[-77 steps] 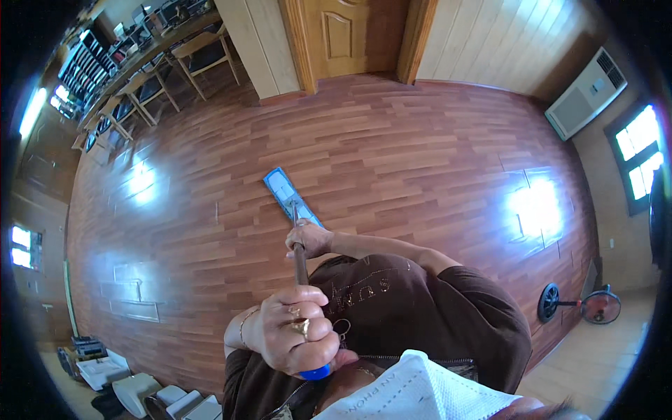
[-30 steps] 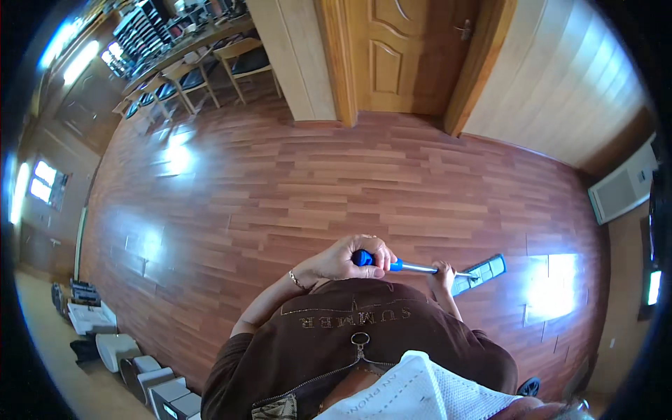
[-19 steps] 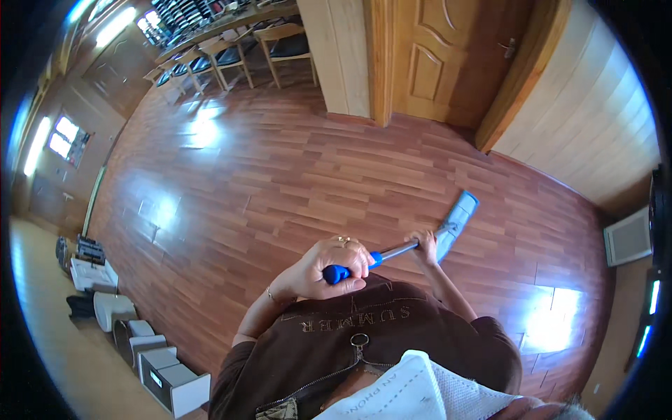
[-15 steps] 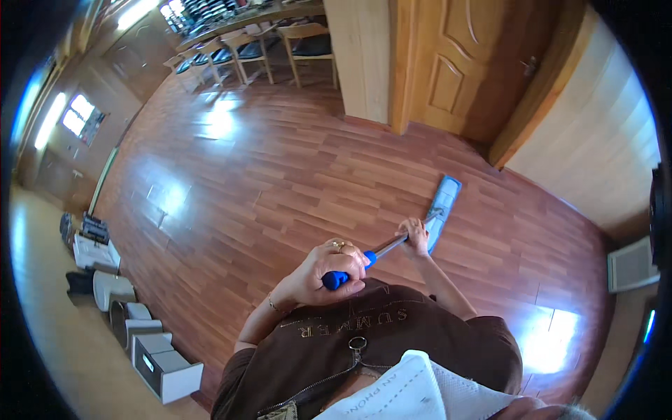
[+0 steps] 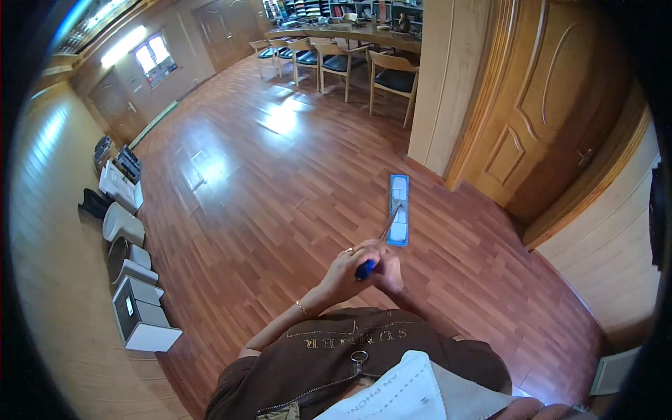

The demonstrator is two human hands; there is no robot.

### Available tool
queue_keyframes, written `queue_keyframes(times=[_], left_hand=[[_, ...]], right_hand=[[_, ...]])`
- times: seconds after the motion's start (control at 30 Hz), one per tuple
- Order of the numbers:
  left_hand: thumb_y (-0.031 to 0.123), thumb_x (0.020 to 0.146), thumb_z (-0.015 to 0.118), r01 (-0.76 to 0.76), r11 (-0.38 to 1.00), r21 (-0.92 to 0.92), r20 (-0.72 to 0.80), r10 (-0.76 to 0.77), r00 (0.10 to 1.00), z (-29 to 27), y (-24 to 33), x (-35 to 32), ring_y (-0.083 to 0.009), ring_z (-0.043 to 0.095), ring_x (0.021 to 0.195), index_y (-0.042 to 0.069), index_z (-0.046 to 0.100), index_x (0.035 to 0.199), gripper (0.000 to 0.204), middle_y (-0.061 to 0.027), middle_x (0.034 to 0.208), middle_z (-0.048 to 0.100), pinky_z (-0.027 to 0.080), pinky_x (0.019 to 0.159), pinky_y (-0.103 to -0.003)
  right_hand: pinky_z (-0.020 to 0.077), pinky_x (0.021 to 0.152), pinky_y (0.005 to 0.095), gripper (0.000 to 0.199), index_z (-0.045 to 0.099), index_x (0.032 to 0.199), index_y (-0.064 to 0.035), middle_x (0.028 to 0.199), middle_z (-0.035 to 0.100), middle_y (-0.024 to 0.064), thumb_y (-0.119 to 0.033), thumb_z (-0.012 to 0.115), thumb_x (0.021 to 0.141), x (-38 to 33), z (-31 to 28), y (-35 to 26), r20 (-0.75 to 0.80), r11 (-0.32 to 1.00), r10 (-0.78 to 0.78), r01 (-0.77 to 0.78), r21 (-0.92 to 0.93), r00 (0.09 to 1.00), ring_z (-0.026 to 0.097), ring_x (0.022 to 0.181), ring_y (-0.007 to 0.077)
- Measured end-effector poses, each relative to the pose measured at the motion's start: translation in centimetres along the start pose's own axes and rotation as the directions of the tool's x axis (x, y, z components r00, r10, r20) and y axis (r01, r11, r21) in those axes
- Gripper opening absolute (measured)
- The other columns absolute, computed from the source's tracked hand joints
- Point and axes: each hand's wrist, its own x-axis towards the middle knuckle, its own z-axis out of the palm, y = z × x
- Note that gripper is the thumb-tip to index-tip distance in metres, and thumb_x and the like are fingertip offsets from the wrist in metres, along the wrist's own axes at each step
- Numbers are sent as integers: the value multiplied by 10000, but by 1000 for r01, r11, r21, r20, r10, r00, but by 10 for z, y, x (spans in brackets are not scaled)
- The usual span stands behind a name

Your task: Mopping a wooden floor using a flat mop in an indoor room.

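Note:
A flat mop with a blue-edged, pale rectangular head (image 5: 398,229) lies on the wooden floor ahead of me, its long side pointing away. Its thin pole slants up toward my chest and ends in a blue grip (image 5: 365,269). My left hand (image 5: 339,274) is closed around the top of the pole, with a ring and a bracelet showing. Close beside it, my right hand (image 5: 389,271) is wrapped on the pole and partly hidden behind the left one.
Along the left wall stand several white fixtures (image 5: 124,223) and a grey-and-white box unit (image 5: 145,318). Wooden chairs (image 5: 393,74) line a long counter (image 5: 343,31) at the back. A wall corner (image 5: 445,84) and a wooden door (image 5: 553,112) are on the right.
The mop head has swung left and now points straight ahead. Both hands have come together, the right hand moving left toward the left one. The view has turned right and tilted up.

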Motion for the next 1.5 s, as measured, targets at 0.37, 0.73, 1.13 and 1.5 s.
queue_keyframes(times=[0.37,0.73,1.13,1.5], left_hand=[[467,680,784,171,985,-29,318,-153,936,50,-75,-9,-358,380,1288,40,320,1397,955,-194,1392,397,318,1067,-435],[248,800,698,-31,912,-408,371,197,907,178,-82,11,-290,527,627,100,562,916,232,-126,654,537,401,626,-395],[203,789,657,71,906,-417,525,177,833,162,-58,6,-259,415,595,58,478,721,240,-139,627,434,369,593,-391],[225,785,645,229,965,-129,305,-181,935,71,-145,-59,-377,540,631,72,542,740,190,-181,659,534,419,571,-437]], right_hand=[[498,827,375,141,603,843,-19,807,634,109,-53,701,748,-8,-77,-35,-66,995,50,-44,86,997,642,834,247],[495,601,310,609,323,1241,-101,778,605,141,-189,708,777,-22,-120,-233,-547,995,-60,5,-102,835,589,663,221],[351,447,272,424,464,686,-71,584,492,77,-421,532,915,-26,-166,-242,-313,734,-614,377,-565,725,465,470,153],[509,536,341,272,583,733,-30,664,574,126,-275,647,833,4,-100,-176,-240,933,-351,359,-11,905,618,620,256]])
